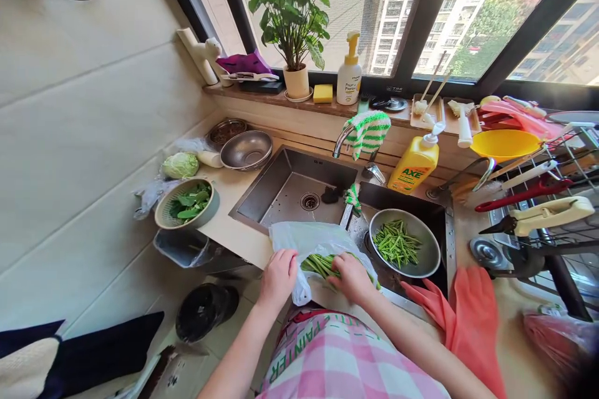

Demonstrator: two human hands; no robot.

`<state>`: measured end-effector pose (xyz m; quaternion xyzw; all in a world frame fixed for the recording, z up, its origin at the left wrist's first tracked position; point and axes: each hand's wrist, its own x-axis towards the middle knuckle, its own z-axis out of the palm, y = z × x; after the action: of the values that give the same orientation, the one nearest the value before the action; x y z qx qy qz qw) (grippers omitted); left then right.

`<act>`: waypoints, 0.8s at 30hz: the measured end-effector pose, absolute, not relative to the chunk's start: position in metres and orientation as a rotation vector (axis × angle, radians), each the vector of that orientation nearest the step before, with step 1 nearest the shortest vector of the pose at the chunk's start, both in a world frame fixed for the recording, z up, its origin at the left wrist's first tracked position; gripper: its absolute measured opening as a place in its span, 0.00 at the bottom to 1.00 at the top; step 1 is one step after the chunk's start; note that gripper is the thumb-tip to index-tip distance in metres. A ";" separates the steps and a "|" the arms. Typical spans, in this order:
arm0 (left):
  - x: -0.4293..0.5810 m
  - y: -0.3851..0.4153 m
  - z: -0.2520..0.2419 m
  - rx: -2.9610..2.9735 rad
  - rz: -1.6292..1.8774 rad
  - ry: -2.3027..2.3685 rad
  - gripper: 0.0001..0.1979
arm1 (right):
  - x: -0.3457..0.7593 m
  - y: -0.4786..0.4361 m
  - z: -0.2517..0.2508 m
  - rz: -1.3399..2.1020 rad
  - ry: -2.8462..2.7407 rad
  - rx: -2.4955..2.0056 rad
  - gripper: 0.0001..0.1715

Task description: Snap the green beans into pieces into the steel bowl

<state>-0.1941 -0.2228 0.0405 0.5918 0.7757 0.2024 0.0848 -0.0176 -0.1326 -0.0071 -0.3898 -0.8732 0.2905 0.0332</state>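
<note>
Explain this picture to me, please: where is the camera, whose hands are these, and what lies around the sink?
No machine here: a person wears one camera on the head, so you look down at their own two hands. The left hand grips the edge of a thin plastic bag at the front of the counter; the right hand grasps a bundle of green stalks lying in it. To the right, a metal bowl in the sink holds cut pieces of such stalks. A yellow soap bottle stands behind it, a colander of leafy greens sits at the left, and an orange rubber glove drapes over the counter.
</note>
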 end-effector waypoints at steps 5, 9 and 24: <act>-0.204 -0.216 0.055 1.739 0.577 2.228 0.12 | -0.002 -0.144 -0.020 0.902 -2.544 -1.228 0.03; -0.199 -0.209 0.071 1.766 0.666 2.235 0.09 | 0.009 -0.142 -0.012 1.238 -2.252 -1.273 0.06; -0.065 -0.180 0.024 0.155 0.870 1.057 0.16 | 0.116 -0.170 0.045 2.160 -1.323 -1.324 0.19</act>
<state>-0.0652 -0.1797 0.0237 0.0714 0.4875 0.4016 0.7720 0.1158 -0.1698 0.0450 -0.4585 -0.4582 0.7483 0.1412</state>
